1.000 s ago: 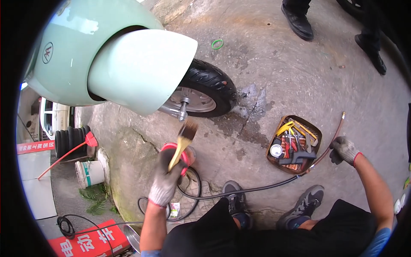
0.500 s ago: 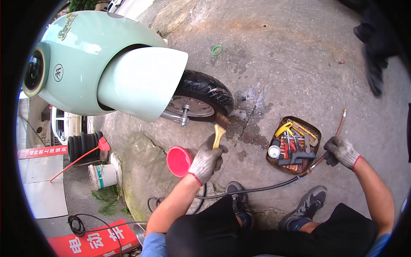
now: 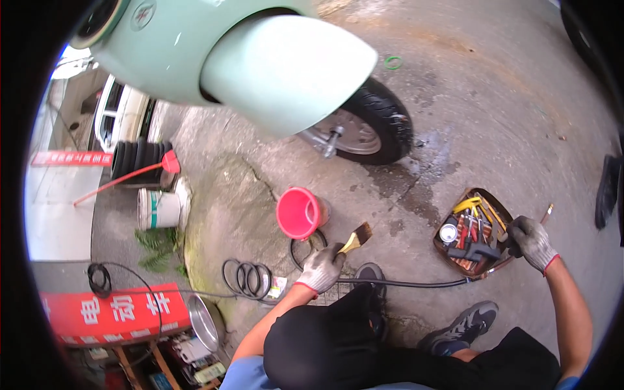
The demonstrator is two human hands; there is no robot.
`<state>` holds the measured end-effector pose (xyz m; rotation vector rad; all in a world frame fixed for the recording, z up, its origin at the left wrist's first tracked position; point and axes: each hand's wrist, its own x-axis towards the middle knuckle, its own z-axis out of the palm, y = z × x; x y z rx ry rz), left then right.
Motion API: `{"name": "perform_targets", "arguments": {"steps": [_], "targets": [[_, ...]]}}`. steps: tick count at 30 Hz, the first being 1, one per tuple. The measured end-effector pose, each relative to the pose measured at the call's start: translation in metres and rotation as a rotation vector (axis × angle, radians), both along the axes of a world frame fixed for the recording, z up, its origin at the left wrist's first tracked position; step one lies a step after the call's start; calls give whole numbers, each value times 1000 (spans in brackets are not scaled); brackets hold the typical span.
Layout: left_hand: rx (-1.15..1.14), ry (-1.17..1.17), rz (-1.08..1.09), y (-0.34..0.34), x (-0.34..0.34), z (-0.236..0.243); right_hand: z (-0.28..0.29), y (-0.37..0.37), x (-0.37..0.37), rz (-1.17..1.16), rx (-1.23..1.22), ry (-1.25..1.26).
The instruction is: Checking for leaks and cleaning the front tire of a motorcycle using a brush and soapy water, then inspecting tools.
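"Steadying the paintbrush (image 3: 355,241) matters most, I'd say; how does the left hand (image 3: 320,268) have it?"

"Pinched by its pale handle between thumb and fingers, bristles angled up and away. I'd keep that hold firm but the wrist loose, so the bristles bend rather than scrape."

"And where is it?"

"Above the concrete surface (image 3: 354,203), near the red bucket (image 3: 286,221) and well short of the tyre (image 3: 395,123). The bucket stands in from the surface's mossy left edge. Knocking excess off against its rim would be wise if the bristles are loaded."

"The right hand (image 3: 533,244)?"

"At the right edge of the tool tray (image 3: 498,206), opposite the white-topped can (image 3: 448,233) by the left edge. Its fingers are curled, but I cannot tell whether they grip the brown hose (image 3: 545,213) passing there or merely rest near it. I'd keep that hand clear of the brush's path."

"What else is unclear?"

"How full the bucket is, and whether the bristles are wet. The mint-green scooter (image 3: 286,71) is cut off above, and a black shoe (image 3: 608,192) runs into the dark rim at far right."
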<state>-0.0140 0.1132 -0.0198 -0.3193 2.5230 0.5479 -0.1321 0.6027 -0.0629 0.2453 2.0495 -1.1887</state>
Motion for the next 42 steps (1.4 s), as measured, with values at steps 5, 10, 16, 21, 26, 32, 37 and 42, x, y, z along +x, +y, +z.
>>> {"name": "perform_targets", "arguments": {"steps": [5, 10, 16, 21, 26, 32, 37, 42], "targets": [[-50, 370, 204, -23, 18, 17, 18, -18, -18, 66, 49, 103], [-307, 376, 219, -79, 22, 50, 32, -34, -37, 334, 204, 305], [-315, 521, 99, -81, -11, 59, 27, -94, -110, 472, 215, 450], [276, 368, 200, -41, -67, 31, -16, -183, -188, 49, -95, 476], [672, 302, 344, 0, -153, -55, -64, -274, -193, -651, -753, 59], [979, 627, 495, 17, -193, -124, -46, -294, -136, -639, -629, 311], [1139, 596, 520, -40, -180, -197, -27, -330, -63, -422, -499, 859], [2399, 71, 401, -91, -174, -233, -36, -356, -16, -423, -572, 711]]}}
